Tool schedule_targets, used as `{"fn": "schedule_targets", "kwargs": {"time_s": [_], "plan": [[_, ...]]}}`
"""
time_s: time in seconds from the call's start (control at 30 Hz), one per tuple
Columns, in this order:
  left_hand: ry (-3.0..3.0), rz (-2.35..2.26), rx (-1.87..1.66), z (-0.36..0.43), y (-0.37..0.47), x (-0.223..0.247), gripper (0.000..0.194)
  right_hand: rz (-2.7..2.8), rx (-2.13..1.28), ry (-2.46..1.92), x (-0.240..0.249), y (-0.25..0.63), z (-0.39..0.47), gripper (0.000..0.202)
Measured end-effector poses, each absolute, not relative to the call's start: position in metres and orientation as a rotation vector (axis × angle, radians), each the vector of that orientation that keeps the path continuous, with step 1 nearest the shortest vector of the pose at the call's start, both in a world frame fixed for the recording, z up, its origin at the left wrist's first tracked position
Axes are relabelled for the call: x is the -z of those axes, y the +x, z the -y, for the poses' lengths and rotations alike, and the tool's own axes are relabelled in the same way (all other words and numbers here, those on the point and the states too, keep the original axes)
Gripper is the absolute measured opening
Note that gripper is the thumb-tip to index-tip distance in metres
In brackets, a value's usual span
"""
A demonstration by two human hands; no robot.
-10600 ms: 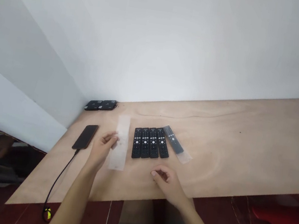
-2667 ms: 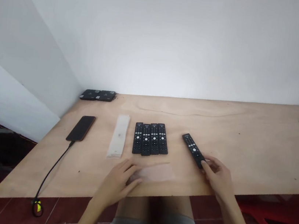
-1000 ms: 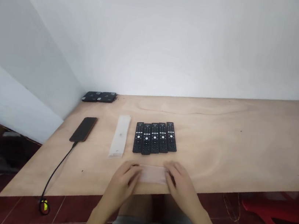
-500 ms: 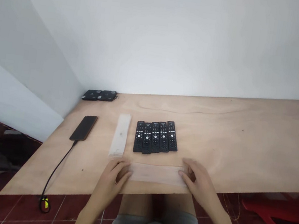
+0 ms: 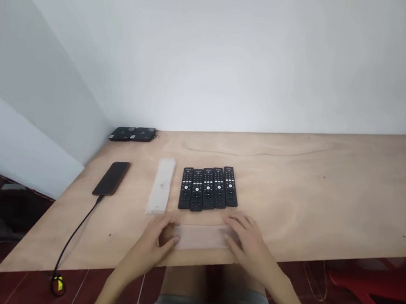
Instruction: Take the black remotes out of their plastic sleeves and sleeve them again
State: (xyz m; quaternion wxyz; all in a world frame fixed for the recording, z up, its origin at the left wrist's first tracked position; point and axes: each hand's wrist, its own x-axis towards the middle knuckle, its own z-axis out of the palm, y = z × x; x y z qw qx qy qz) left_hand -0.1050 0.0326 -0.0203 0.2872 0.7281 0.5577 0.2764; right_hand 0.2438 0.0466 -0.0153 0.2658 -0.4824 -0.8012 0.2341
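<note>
A translucent plastic sleeve [image 5: 200, 237] lies flat and crosswise near the table's front edge. At its left end rests my left hand [image 5: 152, 240], fingers curved, thumb and index apart. My right hand [image 5: 247, 241] lies over the sleeve's right part with fingers stretched out, slightly blurred, hiding that end. Just beyond the sleeve, several black remote controls [image 5: 208, 189] lie side by side with buttons up. To their left is a stack of similar translucent sleeves [image 5: 161, 186], lying lengthwise; I cannot tell how many.
On the left lies a phone [image 5: 111, 178] with a black cable [image 5: 72, 237] hanging over the table edge. Two black boxes [image 5: 143, 134] sit by the wall at the back left. A red plastic chair [image 5: 372, 291] stands at the lower right.
My right hand has slid left along the sleeve, toward my left hand, and lies flatter on it. My left hand stays at the left end. The view has shifted slightly.
</note>
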Motion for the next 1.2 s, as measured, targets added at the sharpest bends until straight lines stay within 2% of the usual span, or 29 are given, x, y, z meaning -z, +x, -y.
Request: {"fn": "schedule_targets", "kwargs": {"time_s": [0.1,0.23,0.4,0.57,0.73,0.8,0.97,1.1,1.2], "plan": [[1.936,-1.433,-0.733,-0.035,-0.104,0.012,0.038,2.307,-0.642,-1.327,0.006,0.228,-0.051,0.037],[1.856,-1.532,-0.898,-0.03,-0.094,0.011,0.035,2.271,-0.759,-1.311,0.001,0.231,-0.06,0.005],[1.435,-1.675,-1.362,-0.013,-0.054,0.029,0.033,1.808,-1.154,-1.277,0.005,0.231,-0.062,0.022],[0.962,-1.408,-1.46,-0.01,-0.004,0.036,0.063,1.359,-1.296,-1.172,0.021,0.2,-0.053,0.034],[0.891,-1.39,-1.446,-0.015,0.012,0.033,0.052,1.288,-1.323,-1.106,0.029,0.175,-0.044,0.037],[0.942,-1.455,-1.465,-0.018,0.002,0.03,0.049,1.321,-1.358,-1.07,0.029,0.177,-0.043,0.034],[1.186,-1.616,-1.514,-0.055,-0.064,0.008,0.047,1.311,-1.336,-1.053,0.035,0.188,-0.047,0.047],[1.464,-1.783,-1.351,-0.115,-0.124,-0.014,0.056,1.311,-1.338,-1.036,0.041,0.187,-0.05,0.046],[1.533,-1.901,-1.302,-0.154,-0.149,-0.012,0.057,1.323,-1.322,-1.055,0.043,0.184,-0.05,0.048]]}}
